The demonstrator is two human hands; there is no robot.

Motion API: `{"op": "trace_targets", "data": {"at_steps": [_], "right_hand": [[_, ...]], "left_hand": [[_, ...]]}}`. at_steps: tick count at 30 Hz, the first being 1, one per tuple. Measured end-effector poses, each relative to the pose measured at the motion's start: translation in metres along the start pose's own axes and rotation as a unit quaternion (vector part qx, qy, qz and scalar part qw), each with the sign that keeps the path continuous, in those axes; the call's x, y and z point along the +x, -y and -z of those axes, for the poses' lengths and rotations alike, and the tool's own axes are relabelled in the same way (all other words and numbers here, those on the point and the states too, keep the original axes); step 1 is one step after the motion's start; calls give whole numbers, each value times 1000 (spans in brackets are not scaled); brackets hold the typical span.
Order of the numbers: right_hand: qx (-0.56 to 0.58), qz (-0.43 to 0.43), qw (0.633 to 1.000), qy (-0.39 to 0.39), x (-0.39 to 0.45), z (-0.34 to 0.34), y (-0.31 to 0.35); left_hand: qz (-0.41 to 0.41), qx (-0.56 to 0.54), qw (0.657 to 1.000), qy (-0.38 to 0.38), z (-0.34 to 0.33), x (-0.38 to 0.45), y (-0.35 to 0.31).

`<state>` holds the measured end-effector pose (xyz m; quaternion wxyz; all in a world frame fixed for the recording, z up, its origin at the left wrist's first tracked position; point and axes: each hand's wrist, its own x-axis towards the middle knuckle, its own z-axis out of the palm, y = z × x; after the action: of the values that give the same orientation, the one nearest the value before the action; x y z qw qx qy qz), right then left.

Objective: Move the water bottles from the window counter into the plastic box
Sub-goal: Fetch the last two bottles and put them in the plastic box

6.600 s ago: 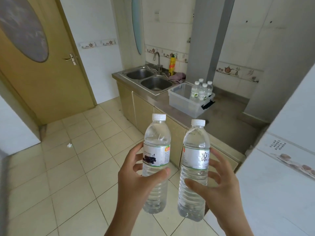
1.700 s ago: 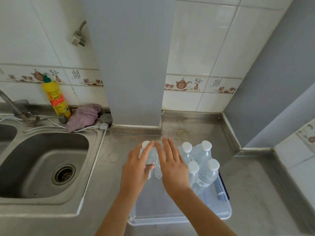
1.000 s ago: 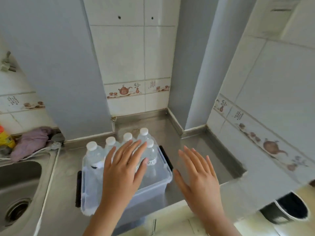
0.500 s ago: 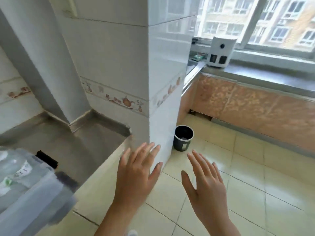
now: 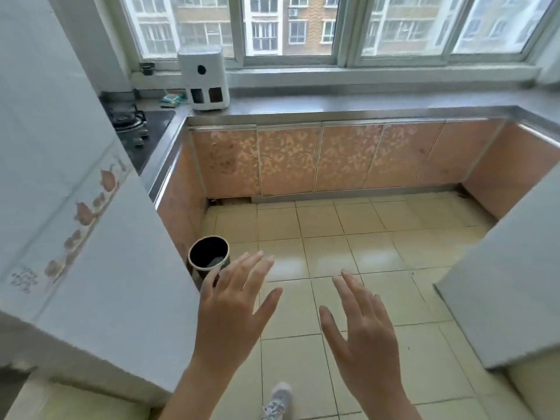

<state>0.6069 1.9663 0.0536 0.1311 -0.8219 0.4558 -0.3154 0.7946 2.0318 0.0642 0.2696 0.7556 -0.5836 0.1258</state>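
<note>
My left hand (image 5: 233, 307) and my right hand (image 5: 363, 328) are held out in front of me over the tiled floor, fingers straight and spread, holding nothing. The grey window counter (image 5: 363, 103) runs along the far wall under the windows. No water bottle shows on the part of it that I see. The plastic box and the bottles in it are out of view.
A white appliance (image 5: 203, 77) stands at the counter's left end, beside a gas hob (image 5: 133, 122). A white tiled pillar (image 5: 75, 207) fills the left. A black bin (image 5: 208, 256) sits on the floor by it. A white surface (image 5: 515, 283) juts in at right.
I set the two bottles into the box, let go, and turned right. The box has left the view; the window counter now lies ahead and my empty hands stay raised.
</note>
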Motion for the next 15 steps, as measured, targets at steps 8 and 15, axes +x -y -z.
{"op": "trace_targets", "data": {"at_steps": [8, 15], "right_hand": [[-42, -62, 997, -18, 121, -29, -34], [-50, -136, 988, -45, 191, -35, -82]], "left_hand": [[-86, -41, 995, 15, -80, 147, 23], [-144, -98, 984, 30, -144, 237, -5]]}}
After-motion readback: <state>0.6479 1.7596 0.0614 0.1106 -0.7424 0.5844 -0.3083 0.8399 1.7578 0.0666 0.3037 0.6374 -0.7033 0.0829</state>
